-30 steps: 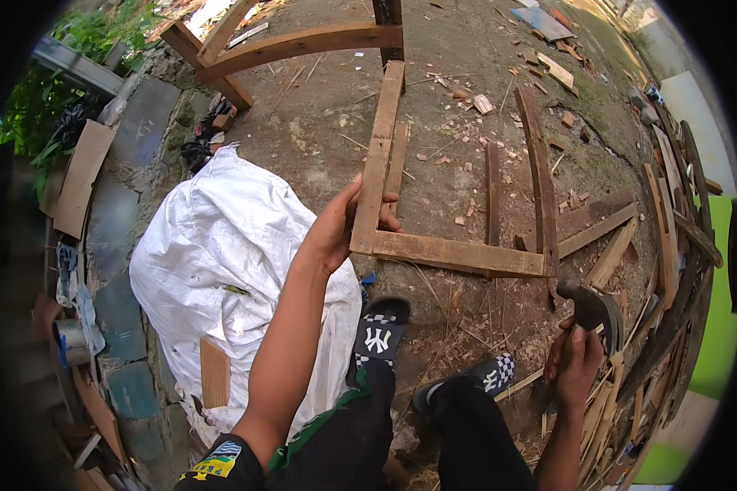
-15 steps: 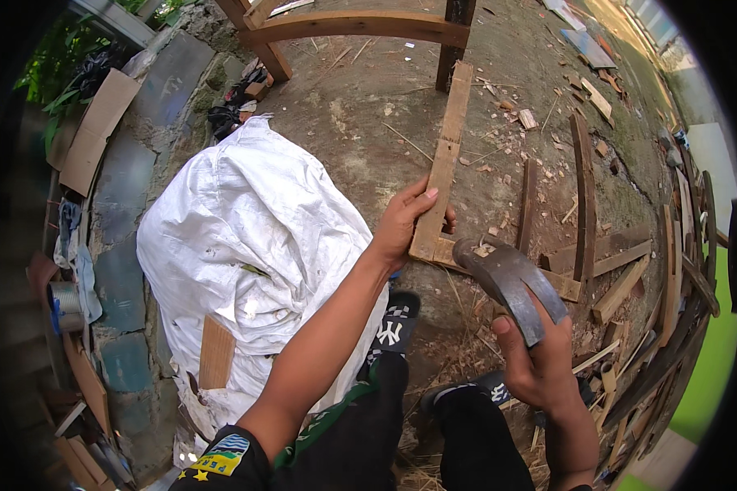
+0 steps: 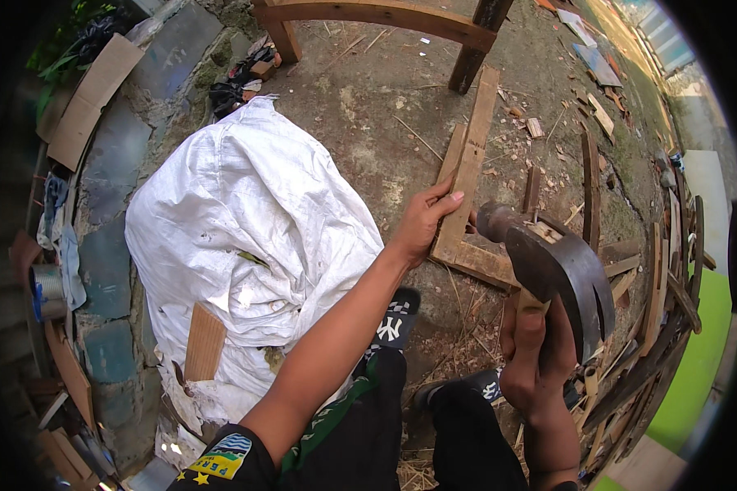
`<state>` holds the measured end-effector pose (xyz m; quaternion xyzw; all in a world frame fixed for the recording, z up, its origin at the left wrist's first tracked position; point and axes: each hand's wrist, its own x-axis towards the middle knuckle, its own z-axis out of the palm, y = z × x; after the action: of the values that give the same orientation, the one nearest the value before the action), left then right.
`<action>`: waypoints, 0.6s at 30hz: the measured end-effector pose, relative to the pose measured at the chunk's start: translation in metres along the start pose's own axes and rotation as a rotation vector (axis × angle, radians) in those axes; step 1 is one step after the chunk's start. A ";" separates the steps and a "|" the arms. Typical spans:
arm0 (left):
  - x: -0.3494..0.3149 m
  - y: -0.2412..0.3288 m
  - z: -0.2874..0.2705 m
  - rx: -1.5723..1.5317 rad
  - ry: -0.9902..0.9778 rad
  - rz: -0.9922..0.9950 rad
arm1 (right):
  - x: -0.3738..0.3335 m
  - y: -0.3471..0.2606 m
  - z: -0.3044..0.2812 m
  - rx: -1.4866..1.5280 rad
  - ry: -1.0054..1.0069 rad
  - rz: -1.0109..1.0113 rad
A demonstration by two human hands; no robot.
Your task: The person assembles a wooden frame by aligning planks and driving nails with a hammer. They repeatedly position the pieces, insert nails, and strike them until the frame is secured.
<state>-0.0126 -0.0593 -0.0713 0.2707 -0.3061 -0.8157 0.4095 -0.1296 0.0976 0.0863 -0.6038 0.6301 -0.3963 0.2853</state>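
My left hand [image 3: 424,219] is closed around a wooden frame [image 3: 473,164] made of narrow strips joined at a corner. One strip points away from me, and another runs right from the corner, partly hidden by the hammer. A further strip shows behind the long one. In my right hand [image 3: 536,360] is a claw hammer [image 3: 561,255], gripped by its wooden handle close under the dark metal head. The hammer's striking face is near the frame's corner, its claw toward the right; whether it touches the wood I cannot tell.
A large white sack [image 3: 246,188] lies at my left with a wood offcut [image 3: 205,342] on it. A wooden stand [image 3: 377,20] is at the far side. Timber pieces [image 3: 671,327] are piled along the right. Chips and scraps litter the ground.
The hammer has swung up and turned, its head now larger in view and its claw farther right. The frame has shifted right and tilted, showing a strip behind the long one.
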 end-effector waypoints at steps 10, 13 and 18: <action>0.002 0.000 -0.008 0.101 -0.063 -0.033 | -0.001 0.000 -0.006 -0.177 -0.081 -0.118; 0.003 0.002 -0.004 0.076 -0.092 -0.032 | 0.012 0.000 0.003 -0.252 -0.401 0.378; 0.005 0.000 -0.006 0.106 -0.104 0.019 | 0.001 0.006 -0.004 -0.191 -0.143 -0.135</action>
<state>-0.0109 -0.0646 -0.0764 0.2465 -0.3720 -0.8074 0.3859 -0.1366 0.0968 0.0836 -0.6961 0.6008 -0.3087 0.2431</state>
